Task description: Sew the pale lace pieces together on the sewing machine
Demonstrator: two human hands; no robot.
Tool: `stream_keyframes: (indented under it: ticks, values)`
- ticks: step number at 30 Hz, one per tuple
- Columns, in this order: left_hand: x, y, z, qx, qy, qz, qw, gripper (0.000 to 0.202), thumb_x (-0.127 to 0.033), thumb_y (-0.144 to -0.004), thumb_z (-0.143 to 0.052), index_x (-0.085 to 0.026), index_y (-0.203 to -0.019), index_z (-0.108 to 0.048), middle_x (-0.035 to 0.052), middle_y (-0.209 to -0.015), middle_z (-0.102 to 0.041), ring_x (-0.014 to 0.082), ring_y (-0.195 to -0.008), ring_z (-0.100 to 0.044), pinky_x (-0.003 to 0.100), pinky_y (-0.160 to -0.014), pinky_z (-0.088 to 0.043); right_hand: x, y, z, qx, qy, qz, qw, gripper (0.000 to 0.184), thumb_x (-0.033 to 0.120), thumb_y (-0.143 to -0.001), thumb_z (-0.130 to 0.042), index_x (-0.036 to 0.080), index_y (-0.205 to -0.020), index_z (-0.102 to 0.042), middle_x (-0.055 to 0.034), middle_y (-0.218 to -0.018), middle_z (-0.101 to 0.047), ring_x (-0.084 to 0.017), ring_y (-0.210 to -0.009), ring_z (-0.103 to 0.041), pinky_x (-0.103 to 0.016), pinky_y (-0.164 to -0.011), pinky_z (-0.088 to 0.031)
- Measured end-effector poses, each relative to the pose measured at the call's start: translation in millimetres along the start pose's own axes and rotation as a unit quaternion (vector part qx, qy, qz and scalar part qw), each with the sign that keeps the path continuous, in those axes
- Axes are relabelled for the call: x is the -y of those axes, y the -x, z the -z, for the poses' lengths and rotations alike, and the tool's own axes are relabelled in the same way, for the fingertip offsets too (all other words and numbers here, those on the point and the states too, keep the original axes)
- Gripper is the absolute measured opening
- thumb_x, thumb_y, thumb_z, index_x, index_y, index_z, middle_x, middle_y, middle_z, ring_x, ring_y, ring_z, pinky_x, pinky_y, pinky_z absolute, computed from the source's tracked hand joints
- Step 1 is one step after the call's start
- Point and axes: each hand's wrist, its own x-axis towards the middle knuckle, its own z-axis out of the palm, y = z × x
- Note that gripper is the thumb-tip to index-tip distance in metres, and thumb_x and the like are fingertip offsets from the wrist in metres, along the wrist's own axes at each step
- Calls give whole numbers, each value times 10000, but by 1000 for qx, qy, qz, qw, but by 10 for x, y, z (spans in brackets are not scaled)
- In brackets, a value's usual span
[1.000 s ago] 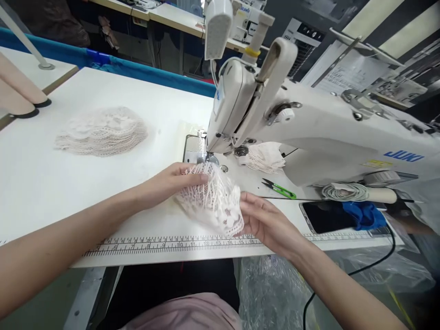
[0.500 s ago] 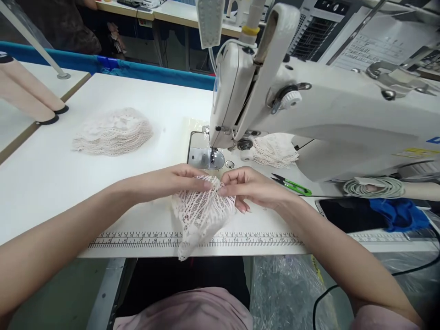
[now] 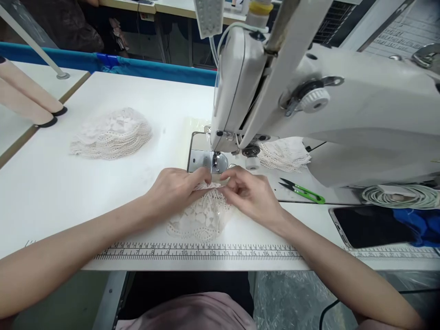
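Note:
A white lace piece (image 3: 201, 217) lies on the table in front of the sewing machine (image 3: 237, 91), its upper edge gathered between my fingers. My left hand (image 3: 178, 190) pinches that edge from the left, thumb and forefinger closed on it. From the other side my right hand (image 3: 247, 192) pinches the same edge, with its fingers curled. Both hands are just on the near side of the metal needle plate (image 3: 201, 158), under the presser foot. The scalloped lower part of the lace spreads toward the printed ruler (image 3: 206, 252).
To the left rests a stack of lace pieces (image 3: 112, 135). More lace (image 3: 285, 153) lies behind the needle area. Green thread snips (image 3: 302, 190), a phone (image 3: 371, 224), a blue cloth (image 3: 421, 224) and coiled cord (image 3: 398, 198) are on the right. Two leg-shaped forms (image 3: 27, 94) stand far left.
The lace has been turned and laid flatter; its tip no longer hangs over the table edge. My left hand has shifted its grip to the upper edge. The camera view has moved slightly.

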Motion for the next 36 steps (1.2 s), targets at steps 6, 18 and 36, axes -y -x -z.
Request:
stream_keyframes:
  ticks: [6, 18, 36]
  values:
    - [-3, 47, 16, -5, -3, -14, 1000, 101, -266, -970, -499, -190, -908, -522, -94, -526, -516, 75, -417, -473, 186, -464, -379, -30, 61, -45, -25, 108, 150, 982, 212, 114, -902, -533, 210, -1090, -544, 71, -655, -600, -66, -528, -549, -176, -498, -440]
    - [-18, 61, 50, -4, 29, -34, 999, 87, -262, -979, -492, -196, -933, -525, -76, -575, -574, 83, -448, -524, 207, -490, -419, -12, 69, -27, -8, 177, 184, 967, 170, 121, -904, -494, 181, -1027, -595, 42, -672, -663, -80, -508, -567, -208, -482, -446]
    - [-141, 61, 97, -13, 50, -45, 998, 123, -142, -927, -517, -176, -932, -634, -61, -589, -664, 74, -466, -578, 200, -517, -450, 109, 40, 152, 20, 300, 407, 862, 252, 88, -882, -596, 267, -739, -701, 56, -592, -672, -83, -502, -612, -207, -373, -434]
